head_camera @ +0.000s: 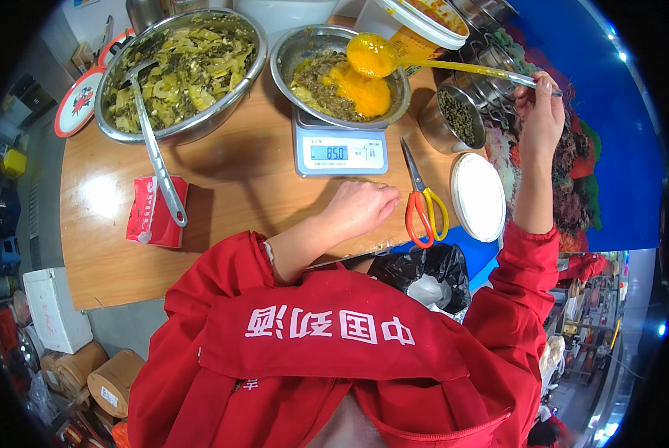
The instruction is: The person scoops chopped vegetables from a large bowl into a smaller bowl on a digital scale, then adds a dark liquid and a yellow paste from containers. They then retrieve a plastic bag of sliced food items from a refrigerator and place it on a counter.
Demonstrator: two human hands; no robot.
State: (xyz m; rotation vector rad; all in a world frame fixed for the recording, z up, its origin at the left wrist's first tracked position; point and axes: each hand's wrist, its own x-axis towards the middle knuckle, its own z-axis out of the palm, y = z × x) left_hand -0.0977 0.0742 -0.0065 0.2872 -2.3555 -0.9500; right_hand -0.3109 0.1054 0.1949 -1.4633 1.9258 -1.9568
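My right hand (540,112) grips the handle end of a long metal ladle (372,55). The ladle's bowl, coated in orange-yellow sauce, hangs over a steel bowl (399,106) holding brown minced food, some greens and the same sauce. That bowl stands on a digital kitchen scale (340,151) with a lit display. My left hand (362,206) rests loosely curled near the table's front edge, below the scale, with no object visible in it; its palm side is hidden. Scissors (422,196) with one red and one yellow handle lie to its right.
At the left, a large steel basin (107,120) of chopped pickled greens holds a slotted spoon (150,131) above a red packet (158,211). Rightward are a steel cup of green peppercorns (456,117), a white lid (478,197) and a sauce tub (413,25). A black-lined bin (452,269) stands below.
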